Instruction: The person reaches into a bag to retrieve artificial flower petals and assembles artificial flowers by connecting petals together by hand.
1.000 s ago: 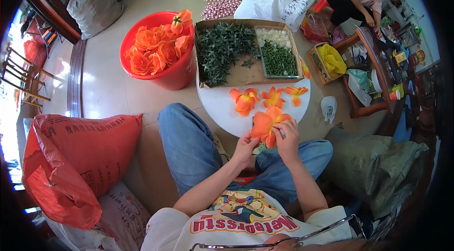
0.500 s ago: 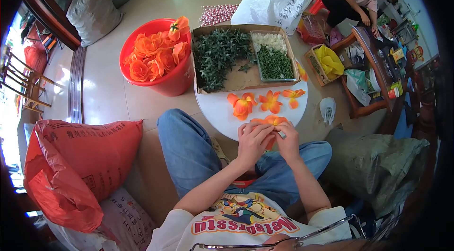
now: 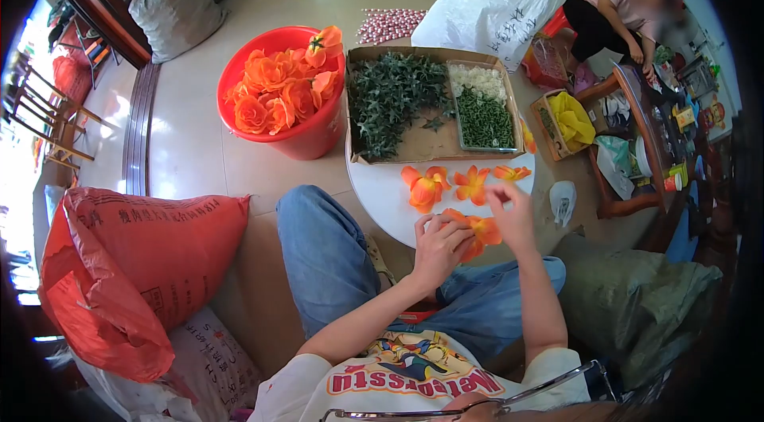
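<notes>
My left hand (image 3: 443, 248) is closed on an orange artificial flower (image 3: 484, 234) with yellow-tinged petals, held over the near edge of the round white table (image 3: 378, 203). My right hand (image 3: 513, 217) is raised just beyond it, its fingertips drawn together; whatever is between them is too small to make out. Right behind those fingertips lies an orange petal piece (image 3: 513, 173). Two more orange flowers, one fuller (image 3: 425, 189) and one flat (image 3: 472, 184), lie to its left on the table.
A cardboard tray (image 3: 402, 153) holds green leaf pieces (image 3: 390, 96) and a clear box (image 3: 485, 143) of white and green bits. To its left stands a red bucket (image 3: 298, 143) of orange flowers. Sacks (image 3: 171, 255) flank my legs. Another person (image 3: 617, 12) sits at the far right.
My right hand has left the flower both hands were holding and moved up and right. The flower now shows more fully in my left hand. The view has shifted slightly.
</notes>
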